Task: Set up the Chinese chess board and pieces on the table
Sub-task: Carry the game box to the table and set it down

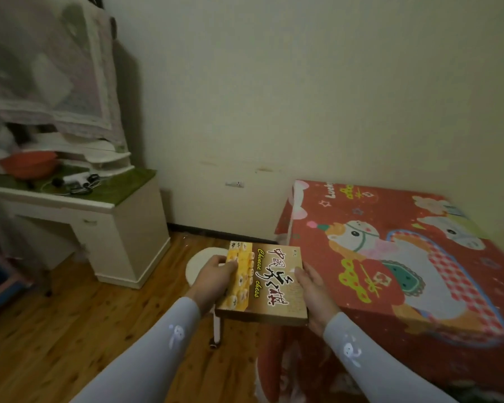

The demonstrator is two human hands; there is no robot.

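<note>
Both hands hold the Chinese chess box (262,283) by its sides: the left hand (213,276) curls on the left edge, the right hand (314,295) on the right edge. The box is in the air, just beside the bench (419,271) with the red cartoon cloth.

Chinese chess box (266,283) held by left hand (213,279), right hand (314,295), beside red-clothed table (419,286)

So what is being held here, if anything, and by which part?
The closed Chinese chess box, gripped by its two long side edges: left hand on the left edge, right hand on the right.
</note>
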